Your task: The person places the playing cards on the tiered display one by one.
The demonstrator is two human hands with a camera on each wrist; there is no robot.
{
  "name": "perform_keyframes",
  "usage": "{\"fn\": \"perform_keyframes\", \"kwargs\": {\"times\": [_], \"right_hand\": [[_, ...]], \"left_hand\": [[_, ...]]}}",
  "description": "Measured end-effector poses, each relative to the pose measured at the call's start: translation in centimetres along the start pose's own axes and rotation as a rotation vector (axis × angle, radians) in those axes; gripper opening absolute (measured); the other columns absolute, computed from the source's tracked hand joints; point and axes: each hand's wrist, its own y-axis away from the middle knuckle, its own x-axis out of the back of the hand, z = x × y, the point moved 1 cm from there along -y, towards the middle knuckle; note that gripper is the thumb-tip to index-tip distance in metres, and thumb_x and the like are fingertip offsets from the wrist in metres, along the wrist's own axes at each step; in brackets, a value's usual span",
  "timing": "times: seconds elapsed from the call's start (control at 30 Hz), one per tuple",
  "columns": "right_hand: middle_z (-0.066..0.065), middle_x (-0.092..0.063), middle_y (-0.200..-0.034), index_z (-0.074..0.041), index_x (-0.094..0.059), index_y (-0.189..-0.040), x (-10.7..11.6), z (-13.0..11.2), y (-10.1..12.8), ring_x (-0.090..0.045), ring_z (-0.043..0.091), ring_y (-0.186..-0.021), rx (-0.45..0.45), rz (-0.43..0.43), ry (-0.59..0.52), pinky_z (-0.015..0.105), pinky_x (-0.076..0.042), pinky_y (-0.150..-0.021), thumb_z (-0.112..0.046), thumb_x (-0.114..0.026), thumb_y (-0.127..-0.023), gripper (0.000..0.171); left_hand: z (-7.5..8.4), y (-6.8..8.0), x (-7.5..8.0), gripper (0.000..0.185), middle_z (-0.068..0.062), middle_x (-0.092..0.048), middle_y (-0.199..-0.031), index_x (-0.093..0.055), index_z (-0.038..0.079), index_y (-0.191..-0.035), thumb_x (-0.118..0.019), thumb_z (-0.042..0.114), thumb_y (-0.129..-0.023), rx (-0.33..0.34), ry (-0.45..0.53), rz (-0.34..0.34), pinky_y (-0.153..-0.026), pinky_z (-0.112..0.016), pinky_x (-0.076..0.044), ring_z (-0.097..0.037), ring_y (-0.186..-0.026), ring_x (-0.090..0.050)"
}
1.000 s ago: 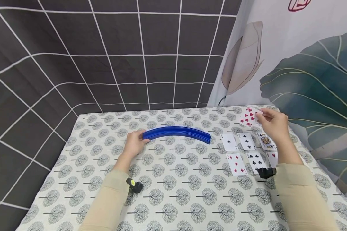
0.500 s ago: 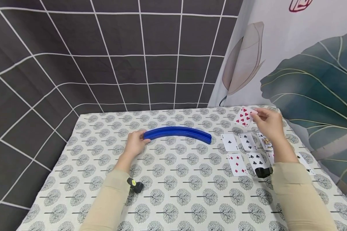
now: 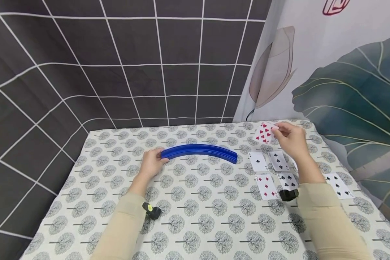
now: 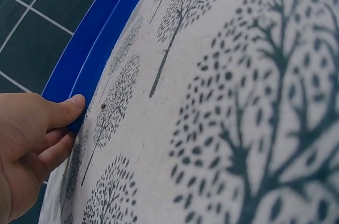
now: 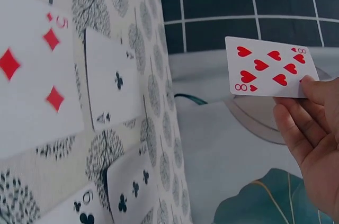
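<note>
A blue curved card holder (image 3: 198,148) lies across the middle of the table. My left hand (image 3: 151,162) pinches its left end, thumb on the near side, as the left wrist view also shows. Over the far right of the table, my right hand (image 3: 292,141) pinches the edge of an eight of hearts (image 5: 270,69) between thumb and fingers. That card is tilted, its face turned towards me, above the laid-out cards and to the right of the holder. Nothing stands in the holder's groove in the head view.
Face-up cards lie in two rows at the right: an ace of clubs (image 3: 258,161), a three of clubs (image 3: 278,161), a five of diamonds (image 3: 266,187), a six of clubs (image 5: 79,208) and a spades card (image 3: 339,186). My right forearm hides part of the rows. A dark tiled backdrop (image 3: 182,79) stands behind.
My right hand has moved left with the eight of hearts. Its forearm now covers the king and a hearts card, and the spades card has come into view. The left hand and holder have stayed put.
</note>
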Motion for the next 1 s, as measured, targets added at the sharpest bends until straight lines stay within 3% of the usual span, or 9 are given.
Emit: {"fn": "perform_keyframes", "kwargs": {"times": [0.57, 0.63, 0.73, 0.83, 1.0], "right_hand": [[0.03, -0.072, -0.094, 0.011, -0.068, -0.114, -2.1, -1.4, -0.4, -0.054, -0.02, -0.07, 0.045, -0.044, -0.054, -0.004, -0.046, -0.069, -0.003, -0.068, -0.097, 0.022], [0.03, -0.072, -0.095, 0.011, -0.068, -0.114, -2.3, -1.6, -0.5, -0.06, -0.012, -0.071, 0.047, -0.047, -0.047, -0.004, -0.046, -0.069, -0.003, -0.068, -0.097, 0.022], [0.029, -0.072, -0.096, 0.011, -0.068, -0.115, -2.6, -2.0, -0.6, -0.072, 0.014, -0.077, 0.046, -0.058, -0.028, -0.005, -0.044, -0.07, -0.004, -0.067, -0.097, 0.023], [0.029, -0.072, -0.096, 0.01, -0.068, -0.115, -2.9, -2.3, -0.7, -0.073, 0.039, -0.085, 0.049, -0.066, -0.012, -0.006, -0.042, -0.07, -0.005, -0.067, -0.097, 0.024], [0.028, -0.072, -0.095, 0.009, -0.069, -0.112, -3.3, -2.6, -0.8, -0.073, 0.043, -0.086, 0.067, -0.059, 0.001, -0.006, -0.039, -0.068, -0.005, -0.069, -0.096, 0.022]], "left_hand": [[0.0, 0.2, 0.1, 0.04, -0.026, -0.071, -0.11, -0.066, -0.006, -0.124, -0.078, 0.004, -0.086, -0.007, 0.015, -0.008, -0.093, -0.037, -0.061, -0.036, -0.102, -0.072], [0.0, 0.2, 0.1, 0.041, -0.026, -0.071, -0.11, -0.066, -0.005, -0.124, -0.079, 0.004, -0.086, -0.003, 0.018, -0.009, -0.093, -0.037, -0.061, -0.036, -0.102, -0.072], [-0.1, 0.2, 0.0, 0.04, -0.026, -0.072, -0.11, -0.067, -0.005, -0.123, -0.079, 0.004, -0.086, 0.001, 0.019, -0.005, -0.093, -0.037, -0.061, -0.035, -0.102, -0.072], [-0.1, 0.1, 0.0, 0.04, -0.026, -0.071, -0.11, -0.067, -0.005, -0.123, -0.079, 0.004, -0.086, -0.002, 0.015, -0.004, -0.093, -0.037, -0.061, -0.035, -0.102, -0.072], [-0.1, 0.0, 0.0, 0.04, -0.026, -0.071, -0.11, -0.067, -0.005, -0.123, -0.079, 0.003, -0.086, 0.0, 0.019, -0.006, -0.093, -0.037, -0.061, -0.036, -0.102, -0.072]]}}
